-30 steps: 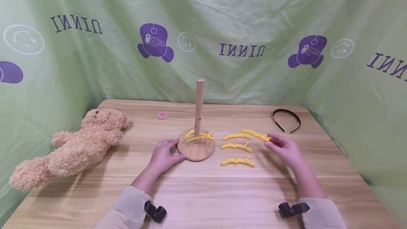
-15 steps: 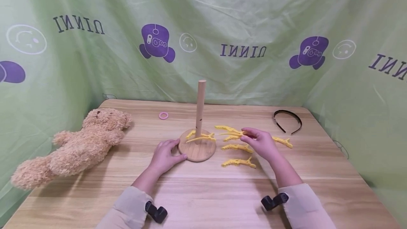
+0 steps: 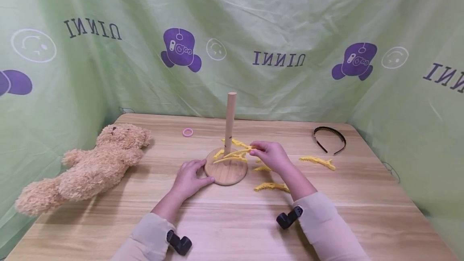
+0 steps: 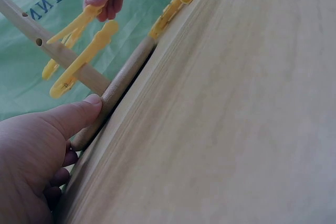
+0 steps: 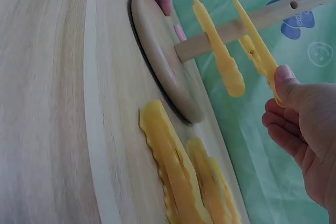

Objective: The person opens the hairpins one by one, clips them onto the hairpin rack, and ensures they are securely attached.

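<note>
Since the earlier frame, right hand (image 3: 270, 155) and its yellow clip (image 5: 269, 67) moved left, from over the loose clips (image 3: 272, 186) to the post (image 5: 275, 15); on the table (image 3: 224, 228), wooden stand (image 3: 230, 118) stood upright, left hand (image 3: 188, 180) gripping its base (image 3: 230, 178) by the rim, probably to steady it; right hand pinched the clip's tail between thumb and fingers, apparently to keep its jaws parted, one each side of the post; lower clip (image 5: 219, 56) already sat round the post.
</note>
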A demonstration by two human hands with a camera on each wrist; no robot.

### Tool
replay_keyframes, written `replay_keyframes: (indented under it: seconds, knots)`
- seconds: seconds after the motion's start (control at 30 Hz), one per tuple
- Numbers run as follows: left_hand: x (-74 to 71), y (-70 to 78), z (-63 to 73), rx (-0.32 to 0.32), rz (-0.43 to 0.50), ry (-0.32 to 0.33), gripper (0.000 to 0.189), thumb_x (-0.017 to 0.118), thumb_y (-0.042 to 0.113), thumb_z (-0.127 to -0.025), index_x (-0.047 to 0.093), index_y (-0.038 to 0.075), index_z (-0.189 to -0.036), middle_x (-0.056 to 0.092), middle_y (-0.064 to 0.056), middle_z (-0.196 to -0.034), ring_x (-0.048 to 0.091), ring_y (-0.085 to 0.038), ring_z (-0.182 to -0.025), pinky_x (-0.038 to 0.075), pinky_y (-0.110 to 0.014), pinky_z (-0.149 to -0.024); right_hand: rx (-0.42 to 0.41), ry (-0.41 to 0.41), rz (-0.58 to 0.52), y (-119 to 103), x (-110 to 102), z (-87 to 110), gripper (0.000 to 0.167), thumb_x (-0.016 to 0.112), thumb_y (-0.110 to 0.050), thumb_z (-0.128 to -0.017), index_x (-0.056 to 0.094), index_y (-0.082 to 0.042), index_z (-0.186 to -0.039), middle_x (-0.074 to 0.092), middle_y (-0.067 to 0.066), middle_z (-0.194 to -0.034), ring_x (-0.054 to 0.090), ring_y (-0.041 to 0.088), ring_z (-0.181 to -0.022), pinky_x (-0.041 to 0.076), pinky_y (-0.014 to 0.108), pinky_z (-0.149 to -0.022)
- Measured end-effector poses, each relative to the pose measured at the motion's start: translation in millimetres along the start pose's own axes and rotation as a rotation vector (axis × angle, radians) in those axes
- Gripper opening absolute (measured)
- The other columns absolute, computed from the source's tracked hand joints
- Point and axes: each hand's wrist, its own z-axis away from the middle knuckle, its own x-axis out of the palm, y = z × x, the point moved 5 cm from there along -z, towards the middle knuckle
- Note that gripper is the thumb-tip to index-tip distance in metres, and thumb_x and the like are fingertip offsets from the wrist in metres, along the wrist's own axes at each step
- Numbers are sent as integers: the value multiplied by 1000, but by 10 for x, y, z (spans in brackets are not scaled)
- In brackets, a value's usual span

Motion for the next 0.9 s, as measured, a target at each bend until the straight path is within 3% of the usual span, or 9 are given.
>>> replay_keyframes:
  seconds: [0.1, 0.4, 0.73, 0.9]
  knots:
    - [-7, 10, 9, 23, -1, 18, 70, 81, 40, -75, 62, -3, -128, 65, -20, -122, 52, -40, -117, 40, -53, -101, 1, -9, -6, -39, 70, -57, 33, 67, -25, -92, 69, -7, -121, 73, 11, -114, 69, 25, -104, 58, 39, -85]
    - [25, -25, -23, -43, -14, -44, 71, 81, 38, -76, 59, 0, -133, 62, -18, -129, 49, -38, -123, 38, -52, -106, -19, -48, -18, -121, 208, -120, 34, 68, -25, -91, 70, -6, -119, 73, 11, -115, 68, 24, -109, 56, 38, -91]
    - [16, -15, -28, -40, -2, -38, 71, 81, 36, -76, 59, 0, -133, 63, -18, -128, 50, -37, -123, 37, -52, -106, -23, -88, -12, -153, 228, -92, 36, 69, -24, -91, 67, -6, -123, 73, 10, -112, 68, 23, -103, 57, 38, -88]
    - [16, -21, -25, -45, 1, -43, 71, 81, 37, -76, 59, 0, -133, 62, -17, -129, 49, -37, -123, 37, -52, -107, -40, -106, -18, -156, 222, -70, 38, 68, -25, -92, 66, -6, -125, 71, 12, -117, 66, 26, -110, 55, 41, -94]
